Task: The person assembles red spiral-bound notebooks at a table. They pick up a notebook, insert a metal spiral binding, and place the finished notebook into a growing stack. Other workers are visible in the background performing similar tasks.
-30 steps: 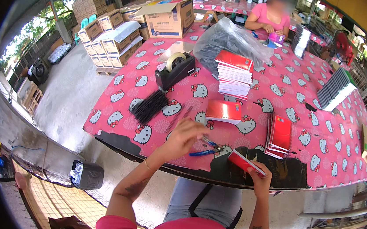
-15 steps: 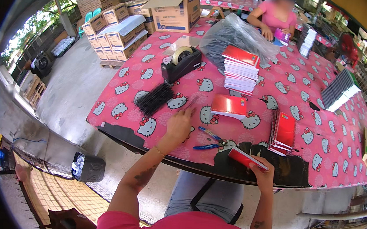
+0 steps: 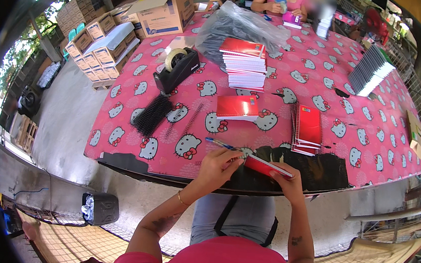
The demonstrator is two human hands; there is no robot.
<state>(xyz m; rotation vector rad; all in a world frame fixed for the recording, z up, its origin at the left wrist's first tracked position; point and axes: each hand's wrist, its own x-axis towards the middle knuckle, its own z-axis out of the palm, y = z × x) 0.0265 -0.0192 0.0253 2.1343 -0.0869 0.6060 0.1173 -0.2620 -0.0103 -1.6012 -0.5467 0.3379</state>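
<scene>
At the near edge of the surface (image 3: 326,87), my right hand (image 3: 291,182) pinches a red notebook (image 3: 267,166) by its lower edge while my left hand (image 3: 220,165) closes its grip on the notebook's left end, apparently its spine side; whether a coil sits there I cannot tell. I judge the binding step is in hand, and the next move needs steady alignment. Blue-handled pliers (image 3: 219,143) lie just beyond. Half a second ago my left hand reached farther out, toward the loose coils (image 3: 151,114).
</scene>
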